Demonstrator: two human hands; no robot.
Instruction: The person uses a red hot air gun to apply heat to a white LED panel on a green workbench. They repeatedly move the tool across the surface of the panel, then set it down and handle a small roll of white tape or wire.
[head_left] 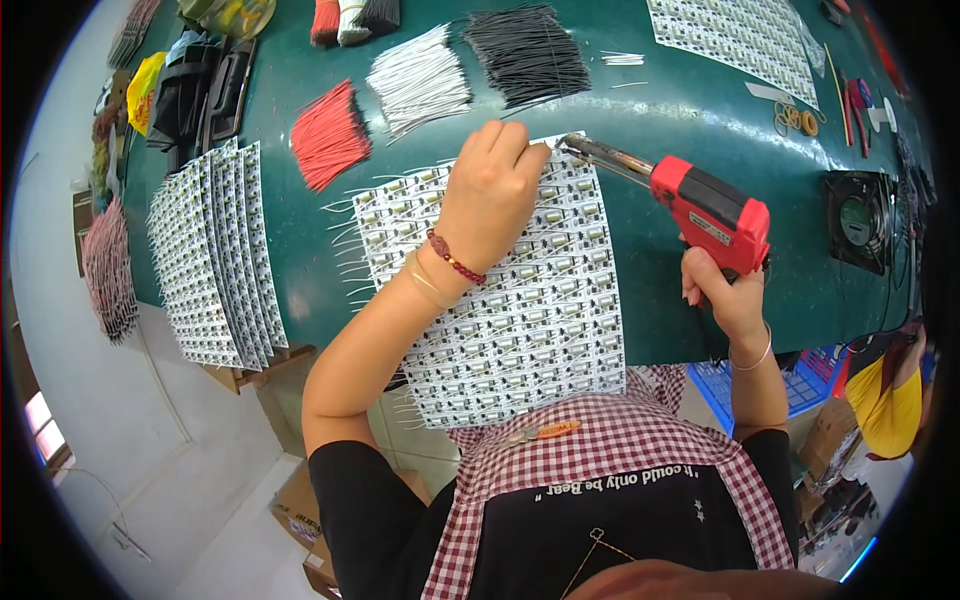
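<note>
A white panel of many small circuit boards (515, 330) lies in front of me, its near end over the table's edge. Thin white wires (347, 245) stick out along its left side. My left hand (493, 185) is closed above the panel's far part, fingertips together by its far right corner; whatever they pinch is hidden. In my right hand (728, 290) is a red and black soldering gun (712, 215), gripped by its handle. Its metal tip points left and reaches the panel's far right corner, close to my left fingertips.
Beyond the panel lie bundles of red wires (330, 135), white wires (418, 82) and black wires (527, 55). Stacked board panels (205, 265) sit at the left edge. Another panel (740, 45) lies far right, with a small black fan (858, 222) nearer.
</note>
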